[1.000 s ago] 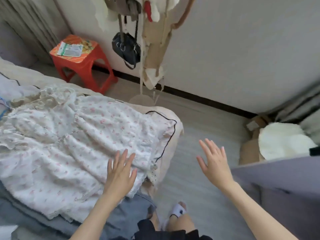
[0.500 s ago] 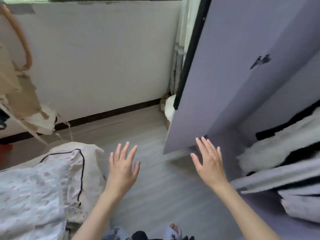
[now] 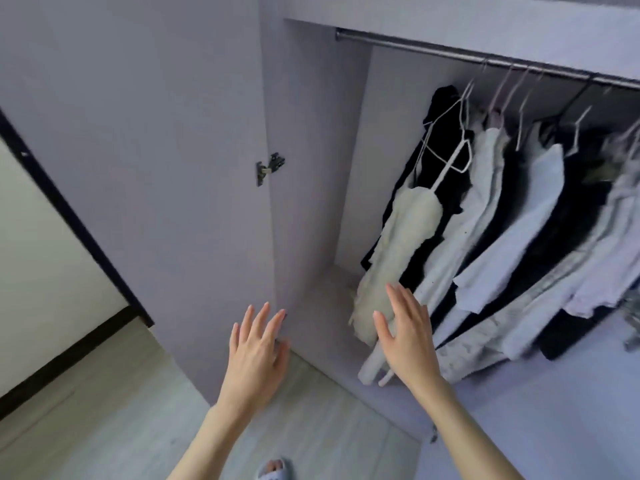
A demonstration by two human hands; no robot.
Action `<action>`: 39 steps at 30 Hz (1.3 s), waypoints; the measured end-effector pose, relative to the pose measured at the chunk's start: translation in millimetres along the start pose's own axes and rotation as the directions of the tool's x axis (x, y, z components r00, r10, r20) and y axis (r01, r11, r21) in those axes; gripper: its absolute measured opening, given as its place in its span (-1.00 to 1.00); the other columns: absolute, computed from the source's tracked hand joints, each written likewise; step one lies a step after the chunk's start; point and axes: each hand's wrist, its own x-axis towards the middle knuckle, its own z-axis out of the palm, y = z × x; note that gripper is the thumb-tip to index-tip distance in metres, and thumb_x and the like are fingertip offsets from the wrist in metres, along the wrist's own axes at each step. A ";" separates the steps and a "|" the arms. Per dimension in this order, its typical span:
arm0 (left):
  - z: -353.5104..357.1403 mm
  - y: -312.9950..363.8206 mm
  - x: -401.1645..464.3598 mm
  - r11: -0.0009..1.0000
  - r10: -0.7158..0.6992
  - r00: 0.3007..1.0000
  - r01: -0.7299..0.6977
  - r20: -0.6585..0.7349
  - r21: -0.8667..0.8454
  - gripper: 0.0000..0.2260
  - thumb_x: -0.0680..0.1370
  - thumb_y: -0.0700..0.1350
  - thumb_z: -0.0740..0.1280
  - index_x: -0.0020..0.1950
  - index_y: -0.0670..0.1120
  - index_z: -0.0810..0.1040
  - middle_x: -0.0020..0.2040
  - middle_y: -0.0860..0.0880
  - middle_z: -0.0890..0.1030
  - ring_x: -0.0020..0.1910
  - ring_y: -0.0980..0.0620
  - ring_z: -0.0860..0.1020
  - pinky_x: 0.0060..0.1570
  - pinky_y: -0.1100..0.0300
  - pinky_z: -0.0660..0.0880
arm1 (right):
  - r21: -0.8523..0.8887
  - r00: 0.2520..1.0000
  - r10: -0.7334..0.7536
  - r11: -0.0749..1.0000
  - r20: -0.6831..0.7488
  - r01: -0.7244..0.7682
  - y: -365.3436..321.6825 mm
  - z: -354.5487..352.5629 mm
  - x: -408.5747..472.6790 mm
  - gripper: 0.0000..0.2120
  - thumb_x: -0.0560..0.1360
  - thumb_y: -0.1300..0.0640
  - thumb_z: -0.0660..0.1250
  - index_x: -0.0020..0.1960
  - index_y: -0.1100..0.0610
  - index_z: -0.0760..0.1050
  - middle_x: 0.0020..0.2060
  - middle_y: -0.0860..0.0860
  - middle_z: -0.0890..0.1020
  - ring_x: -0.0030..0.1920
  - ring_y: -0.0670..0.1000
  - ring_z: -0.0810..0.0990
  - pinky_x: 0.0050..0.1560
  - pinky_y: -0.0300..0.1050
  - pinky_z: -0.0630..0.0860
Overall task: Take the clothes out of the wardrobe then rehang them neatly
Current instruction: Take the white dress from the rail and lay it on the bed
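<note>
The single head-worn view looks forward and down from standing height, close to the open pale-lilac laminate wardrobe [image 3: 311, 168] (its metal hanging rail [image 3: 485, 58] upper right).

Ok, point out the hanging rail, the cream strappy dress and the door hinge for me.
hanging rail [image 3: 433, 46], head view, on the bare metal bar left of the hangers.
cream strappy dress [image 3: 405, 237], head view, on the middle of its fabric.
door hinge [image 3: 269, 167], head view, on the metal bracket.
</note>
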 end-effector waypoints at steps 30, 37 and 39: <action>17.4 248.0 331.4 0.562 0.708 0.705 -0.543 0.025 -0.623 -0.62 0.60 0.06 0.11 0.37 -0.06 0.40 0.31 0.23 0.34 0.37 0.44 0.05 0.27 0.59 -0.04 | 0.816 0.915 0.364 0.467 0.175 -0.342 94.2 -139.5 341.1 -0.63 0.62 0.09 0.12 0.36 0.23 0.28 0.20 0.17 0.53 0.20 0.05 0.52 0.24 -0.11 0.41; 12.0 239.9 333.5 0.576 0.783 0.621 -0.703 0.035 -0.416 -0.47 0.55 0.20 -0.01 0.45 0.01 0.27 0.42 0.23 0.21 0.39 0.47 -0.08 0.35 0.51 -0.10 | 0.815 0.768 0.606 0.328 0.207 -0.478 78.0 -123.5 384.5 -0.89 0.57 0.27 0.19 -0.07 0.21 0.49 -0.40 0.02 0.38 -0.50 -0.07 0.32 -0.40 -0.24 0.33; 8.5 236.9 336.4 0.589 0.788 0.613 -0.730 0.047 -0.346 -0.57 0.61 0.08 0.08 0.47 0.05 0.22 0.45 0.23 0.17 0.44 0.35 -0.10 0.35 0.49 -0.14 | 0.743 0.769 0.634 0.473 0.086 -0.473 75.3 -114.0 389.1 -0.81 0.58 0.20 0.16 0.02 0.18 0.54 -0.35 -0.02 0.43 -0.42 -0.05 0.36 -0.37 -0.20 0.33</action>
